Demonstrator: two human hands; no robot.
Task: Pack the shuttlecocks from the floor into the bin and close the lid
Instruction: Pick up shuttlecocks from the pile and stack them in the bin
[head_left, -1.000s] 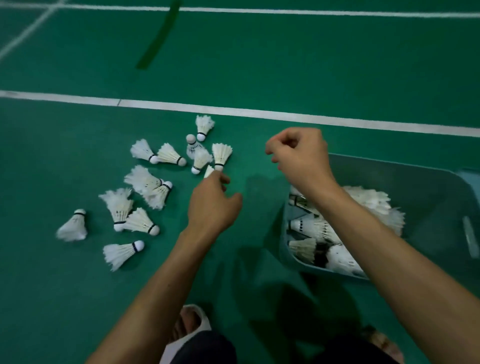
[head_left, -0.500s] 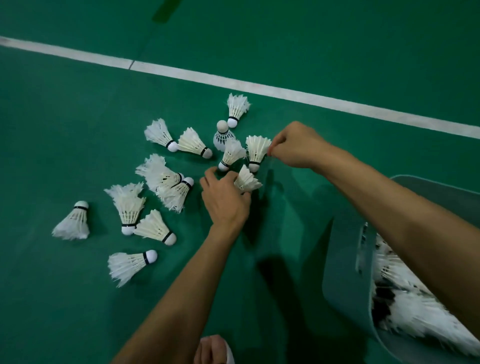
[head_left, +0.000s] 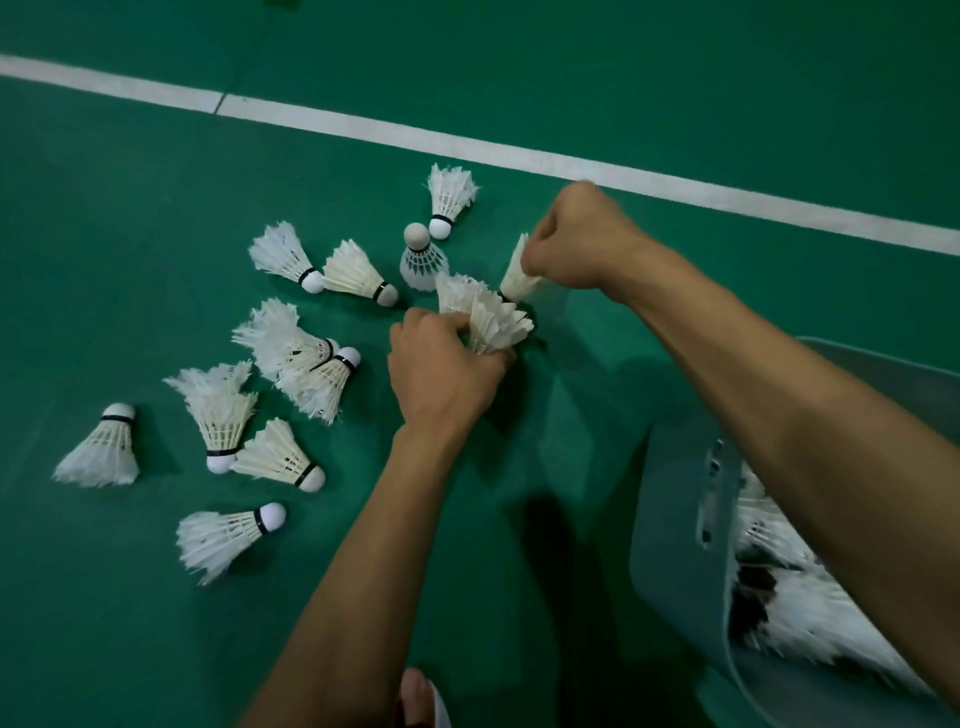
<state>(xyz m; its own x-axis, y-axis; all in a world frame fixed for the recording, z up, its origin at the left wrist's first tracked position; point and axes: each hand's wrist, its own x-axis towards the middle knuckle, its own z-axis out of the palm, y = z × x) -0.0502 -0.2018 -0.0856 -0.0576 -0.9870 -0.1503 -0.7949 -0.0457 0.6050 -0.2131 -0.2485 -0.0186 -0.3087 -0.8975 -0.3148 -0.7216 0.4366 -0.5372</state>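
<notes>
our left hand (head_left: 441, 374) stretches forward from the bottom edge, knuckles up, fingers curled round a bunch (head_left: 493, 322) of shuttlecocks. their feathers fan up and to the right, and the corks are hidden in the fist. our right forearm crosses above the bin (head_left: 670, 493). the right hand (head_left: 576, 239) is turned knuckles up, its fingertips pinching one shuttlecock (head_left: 519, 270) by the skirt. that one's long axis runs steeply, cork end down toward the floor (head_left: 130, 182), just beside the bunch. the loose shuttlecocks (head_left: 98, 447) lie on their sides to the left, several touching in pairs. an upright shuttlecock (head_left: 422, 260) stands on its skirt, cork up, just behind the bunch. the bin sits at lower right with more shuttlecocks inside, partly hidden by our forearm. a white line (head_left: 467, 143) crosses the floor beyond, and a foot (head_left: 415, 696) shows at the bottom edge.
</notes>
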